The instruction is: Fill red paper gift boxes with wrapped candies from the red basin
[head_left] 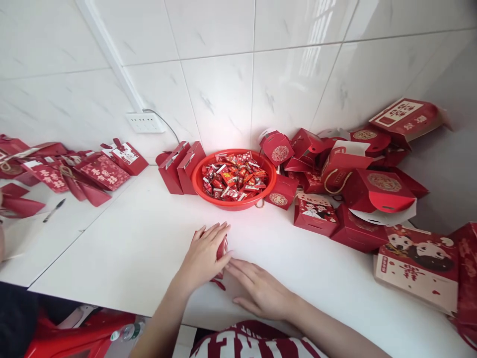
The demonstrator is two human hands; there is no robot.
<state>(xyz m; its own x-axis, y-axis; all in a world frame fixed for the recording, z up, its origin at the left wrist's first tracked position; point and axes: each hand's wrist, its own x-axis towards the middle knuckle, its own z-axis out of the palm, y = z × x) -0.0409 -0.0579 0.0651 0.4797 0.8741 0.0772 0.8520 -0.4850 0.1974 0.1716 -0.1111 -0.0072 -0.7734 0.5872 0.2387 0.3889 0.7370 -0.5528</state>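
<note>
My left hand [206,255] lies over a small red box [222,248] near the table's front edge, its fingers stretched out and covering most of the box. Beside it, my right hand [261,288] rests low over the table, fingers extended, with the fingertips at the box's right side by my left thumb. A dark red strap shows below the box. Behind my hands stands a red bowl [234,205] filled with wrapped candies [234,176]. Two upright red boxes [181,169] are at the bowl's left.
Red gift boxes [357,228] pile up along the right side. More red packages [100,171] and a pen [54,210] lie at the left. The white table [141,253] meets a tiled wall with a power strip [144,123]. Part of another person shows at far left.
</note>
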